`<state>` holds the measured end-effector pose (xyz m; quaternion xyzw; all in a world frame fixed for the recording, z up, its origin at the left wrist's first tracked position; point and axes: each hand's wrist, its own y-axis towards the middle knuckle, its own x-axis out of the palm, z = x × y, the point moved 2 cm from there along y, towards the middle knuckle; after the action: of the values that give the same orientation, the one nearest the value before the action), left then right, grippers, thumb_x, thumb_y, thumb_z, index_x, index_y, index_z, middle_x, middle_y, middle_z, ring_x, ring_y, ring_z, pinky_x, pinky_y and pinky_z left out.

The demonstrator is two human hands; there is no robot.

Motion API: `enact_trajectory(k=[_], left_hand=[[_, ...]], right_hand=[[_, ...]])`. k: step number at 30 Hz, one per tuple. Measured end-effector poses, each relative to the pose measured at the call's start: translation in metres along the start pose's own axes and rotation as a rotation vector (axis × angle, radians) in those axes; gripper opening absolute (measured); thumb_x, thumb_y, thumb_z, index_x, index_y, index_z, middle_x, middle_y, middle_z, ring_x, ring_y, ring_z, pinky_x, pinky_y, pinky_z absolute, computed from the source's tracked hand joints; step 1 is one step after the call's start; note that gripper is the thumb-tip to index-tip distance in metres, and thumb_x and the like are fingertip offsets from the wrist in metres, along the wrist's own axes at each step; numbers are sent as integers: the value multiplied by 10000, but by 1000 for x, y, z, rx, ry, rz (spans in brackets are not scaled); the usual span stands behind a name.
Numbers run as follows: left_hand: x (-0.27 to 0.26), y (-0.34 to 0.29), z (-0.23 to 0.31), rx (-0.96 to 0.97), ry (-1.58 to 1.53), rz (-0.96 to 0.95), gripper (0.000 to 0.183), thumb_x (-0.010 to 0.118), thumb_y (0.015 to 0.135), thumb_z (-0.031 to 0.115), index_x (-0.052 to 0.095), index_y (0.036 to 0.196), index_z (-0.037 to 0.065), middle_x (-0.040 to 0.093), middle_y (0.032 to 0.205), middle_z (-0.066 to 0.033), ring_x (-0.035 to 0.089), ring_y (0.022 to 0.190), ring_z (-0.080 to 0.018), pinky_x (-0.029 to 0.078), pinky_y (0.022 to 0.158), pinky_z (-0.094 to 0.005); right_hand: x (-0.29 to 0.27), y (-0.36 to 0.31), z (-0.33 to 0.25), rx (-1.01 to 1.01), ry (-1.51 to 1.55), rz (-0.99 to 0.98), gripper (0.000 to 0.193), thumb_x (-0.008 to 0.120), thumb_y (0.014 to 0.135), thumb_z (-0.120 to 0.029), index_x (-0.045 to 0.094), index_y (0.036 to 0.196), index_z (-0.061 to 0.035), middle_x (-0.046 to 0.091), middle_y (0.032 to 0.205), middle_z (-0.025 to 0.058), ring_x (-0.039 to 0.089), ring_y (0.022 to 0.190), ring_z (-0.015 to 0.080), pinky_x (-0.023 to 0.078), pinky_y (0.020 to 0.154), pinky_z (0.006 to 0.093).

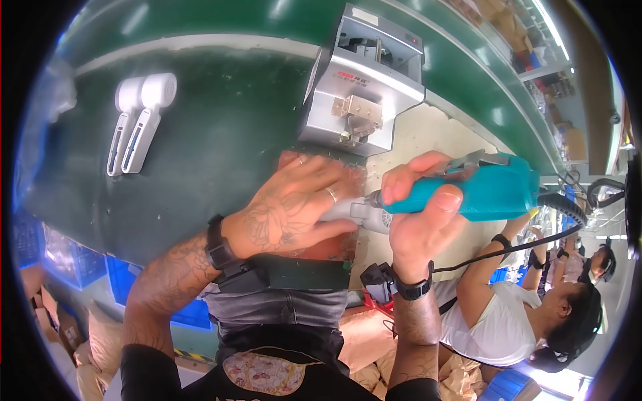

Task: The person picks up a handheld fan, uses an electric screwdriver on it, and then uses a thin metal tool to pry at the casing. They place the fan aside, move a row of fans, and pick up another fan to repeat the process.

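Observation:
My right hand (428, 207) is wrapped round a teal electric screwdriver (498, 190) with a metal lever on its side and a black cord at its back end. The screwdriver lies nearly level, its tip pointing left at a white handheld device (374, 219) with a round, vented head. My left hand (294, 204) presses that device down on a reddish-brown mat (328, 248), fingers closed over it and hiding most of its body. The screwdriver's tip meets the device near its head; the exact contact spot is too small to tell.
Two similar white devices (142, 123) lie side by side on the green table (200, 147) at the left. Beyond my hands stands a silver-grey machine (364, 87) with a metal fixture on its front. A co-worker in a white top (498, 321) sits close at the right. The screwdriver's cord (495, 252) loops there.

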<state>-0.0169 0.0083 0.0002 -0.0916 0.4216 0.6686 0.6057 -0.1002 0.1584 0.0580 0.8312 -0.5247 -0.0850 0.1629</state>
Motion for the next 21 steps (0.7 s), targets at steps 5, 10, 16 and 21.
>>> enact_trajectory(k=[5,10,16,21], left_hand=[[-1,1,-1,19,50,-51,434,815,825,295,657,1170,83,646,1159,-92,594,1071,-303,483,910,-431],[-2,3,2,26,38,-14,429,834,814,302,680,1153,87,660,1155,-78,609,1072,-305,511,924,-421],[-1,0,-2,62,54,6,411,803,844,319,682,1159,86,656,1149,-81,600,1059,-302,512,926,-410],[-3,-2,0,66,3,20,414,786,826,272,681,1184,94,649,1142,-73,589,1075,-290,505,935,-411]], right_hand=[[0,1,5,-11,47,-8,631,616,975,-622,515,1037,-2,547,733,92,547,615,203,465,574,359],[3,2,5,-28,21,-42,616,624,977,-609,508,1006,-5,547,731,95,552,608,210,469,563,358],[5,11,-4,19,-52,-34,676,573,1000,-626,553,1105,42,566,755,92,565,637,212,467,580,345],[26,57,-3,-161,60,76,633,494,1056,-585,561,1154,37,587,784,82,574,708,185,475,651,318]])
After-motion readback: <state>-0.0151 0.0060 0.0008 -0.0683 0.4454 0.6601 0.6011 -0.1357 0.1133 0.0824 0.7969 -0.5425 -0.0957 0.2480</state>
